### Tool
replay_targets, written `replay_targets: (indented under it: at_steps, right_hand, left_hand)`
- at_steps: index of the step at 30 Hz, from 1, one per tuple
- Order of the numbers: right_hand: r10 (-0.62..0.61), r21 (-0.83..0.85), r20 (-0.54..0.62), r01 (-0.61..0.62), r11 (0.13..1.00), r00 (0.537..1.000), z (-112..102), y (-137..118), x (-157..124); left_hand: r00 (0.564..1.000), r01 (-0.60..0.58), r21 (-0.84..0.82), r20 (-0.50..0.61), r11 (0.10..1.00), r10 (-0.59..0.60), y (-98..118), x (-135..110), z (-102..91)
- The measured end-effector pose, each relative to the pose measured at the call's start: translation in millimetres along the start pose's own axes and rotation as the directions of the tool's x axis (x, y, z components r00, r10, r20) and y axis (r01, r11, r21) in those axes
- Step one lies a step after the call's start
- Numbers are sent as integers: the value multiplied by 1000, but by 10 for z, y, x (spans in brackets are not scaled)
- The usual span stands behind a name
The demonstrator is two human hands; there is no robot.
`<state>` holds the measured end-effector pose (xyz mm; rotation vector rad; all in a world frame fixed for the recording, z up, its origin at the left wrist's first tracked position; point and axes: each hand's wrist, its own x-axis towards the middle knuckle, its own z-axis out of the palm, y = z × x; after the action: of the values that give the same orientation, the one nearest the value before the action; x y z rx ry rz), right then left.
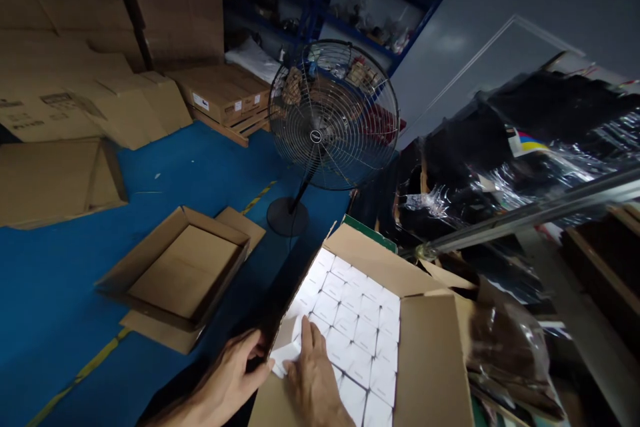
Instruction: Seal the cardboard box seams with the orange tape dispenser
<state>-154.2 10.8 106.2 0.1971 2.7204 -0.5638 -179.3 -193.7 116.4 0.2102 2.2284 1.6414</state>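
An open cardboard carton (434, 360) stands in front of me, with rows of small white boxes (357, 327) packed inside. At its near left corner, my right hand (315, 377) grips one small white box (287, 341), which sits tilted above the others. The fingers lie along its right side, and the thumb is at its lower end. Beside the carton's left edge is my left hand (233, 373), its fingers bent and its thumb apart from them. The thumb tip reaches close to the white box; whether it touches cannot be made out. Nothing shows between the left fingers.
A black pedestal fan (316, 137) stands beyond the carton. On the blue floor (150, 177) lies an open, shallow cardboard box (175, 280). Flattened cardboard (55, 173) and a closed carton (227, 90) are at the left. Plastic-wrapped dark goods (460, 153) and a metal rail (530, 207) line the right.
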Motion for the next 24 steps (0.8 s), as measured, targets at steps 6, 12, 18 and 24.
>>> replay_targets:
  at_steps: [6, 12, 18, 24]
  right_hand:
    - [92, -429, 65, -55, 902, 994, -143, -482, -5]
    - [29, -553, -53, -53, 832, 998, 9, -520, -1]
    - [-19, -581, -71, -25, 813, 997, 60, -591, -32]
    - [-71, -604, -63, 19, 797, 995, 44, -672, -24]
  left_hand:
    - [1000, 16, -12, -16, 1000, -16, 21, 30, 22]
    - [1000, 23, -13, 2, 1000, -23, 3, 34, -5]
    - [999, -13, 66, -46, 998, 16, -94, 23, 39]
    - [998, -47, 54, -46, 997, 49, -152, 87, 58]
